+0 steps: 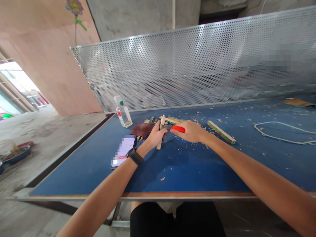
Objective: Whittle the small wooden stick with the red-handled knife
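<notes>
My left hand [157,134], with a dark watch at its wrist, is closed around a pale wooden stick [159,144] above the blue table. The stick stands nearly upright in the picture, its pointed tip showing above my fingers. My right hand [191,131] is wrapped round the red handle of a knife [178,128]. The blade points left and meets the stick just above my left thumb; whether it cuts into the wood is too small to tell.
On the blue table [98,171] are a phone [124,148], a clear bottle [123,113], a brown sheet [141,129], a green-edged wood strip [221,132], a pale cord [271,137] and scattered shavings. A perforated metal panel [172,69] stands along the back.
</notes>
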The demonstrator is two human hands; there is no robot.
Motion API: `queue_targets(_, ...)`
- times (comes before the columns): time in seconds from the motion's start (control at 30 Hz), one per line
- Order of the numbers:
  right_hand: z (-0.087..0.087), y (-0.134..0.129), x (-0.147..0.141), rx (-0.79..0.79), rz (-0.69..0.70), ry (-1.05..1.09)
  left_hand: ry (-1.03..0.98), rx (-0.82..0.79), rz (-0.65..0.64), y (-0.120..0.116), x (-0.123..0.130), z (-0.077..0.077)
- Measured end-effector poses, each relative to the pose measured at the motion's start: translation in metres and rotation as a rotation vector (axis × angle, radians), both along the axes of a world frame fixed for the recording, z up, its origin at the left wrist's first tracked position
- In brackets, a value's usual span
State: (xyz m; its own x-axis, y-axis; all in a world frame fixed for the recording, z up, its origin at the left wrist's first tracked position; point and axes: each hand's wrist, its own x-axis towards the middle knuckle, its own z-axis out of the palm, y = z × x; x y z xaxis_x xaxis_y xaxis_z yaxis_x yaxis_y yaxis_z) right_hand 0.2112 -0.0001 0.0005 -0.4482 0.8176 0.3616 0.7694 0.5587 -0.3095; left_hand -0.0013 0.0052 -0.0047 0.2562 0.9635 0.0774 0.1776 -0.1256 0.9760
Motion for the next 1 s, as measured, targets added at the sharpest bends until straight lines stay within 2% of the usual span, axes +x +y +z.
queue_targets(0.23,0.001,-0.001,-0.001,0.026,-0.042,-0.042,0.059,0.108,0.004,-0.007,-0.003,-0.002)
queue_targets(0.4,0.002,-0.001,-0.003,0.051,-0.091,-0.068,-0.026,0.055,-0.025,-0.006,-0.006,-0.002)
queue_targets(0.57,0.003,-0.004,-0.007,0.085,-0.154,-0.085,-0.031,0.071,0.031,-0.006,-0.002,-0.001)
queue_targets(0.83,0.007,-0.014,-0.016,0.149,-0.269,-0.077,-0.057,0.004,0.086,-0.004,0.003,0.003)
queue_targets(1.0,0.009,-0.011,-0.012,0.110,-0.319,-0.035,-0.014,0.045,0.114,-0.004,0.000,0.003)
